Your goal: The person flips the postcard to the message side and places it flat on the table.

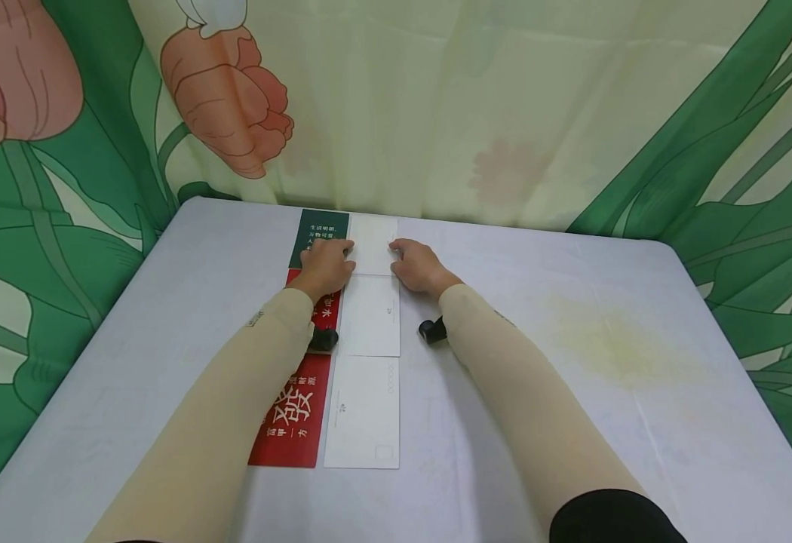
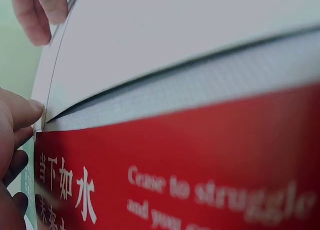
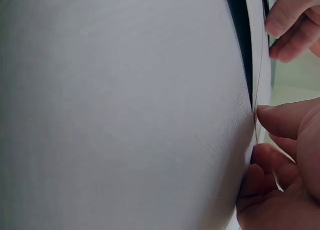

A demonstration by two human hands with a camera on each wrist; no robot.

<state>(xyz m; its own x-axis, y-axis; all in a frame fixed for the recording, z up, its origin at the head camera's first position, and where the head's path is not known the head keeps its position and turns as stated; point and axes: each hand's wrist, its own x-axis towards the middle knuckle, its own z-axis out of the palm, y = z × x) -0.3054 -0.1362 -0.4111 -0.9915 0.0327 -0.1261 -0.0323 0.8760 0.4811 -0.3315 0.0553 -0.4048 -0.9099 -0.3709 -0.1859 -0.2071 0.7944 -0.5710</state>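
Note:
Two columns of cards lie side by side on the white-covered table. The right column has a top white card (image 1: 373,247), a middle white card (image 1: 371,317) and a bottom white card (image 1: 364,415). My left hand (image 1: 326,265) touches the top card's left edge with thumb and forefinger apart, over the dark green card (image 1: 306,226). My right hand (image 1: 419,267) touches the opposite edge the same way. In the right wrist view its thumb (image 3: 277,117) meets the card's edge. Below the green card lie a red card (image 1: 330,309), partly hidden by my left arm, and another red card (image 1: 297,430).
The white tablecloth (image 1: 572,362) spreads out on both sides and bears a yellowish stain at the right. A flower-patterned curtain (image 1: 423,113) hangs behind the table's far edge. Black wrist cameras, one of them the right camera (image 1: 431,330), sit close to the cards.

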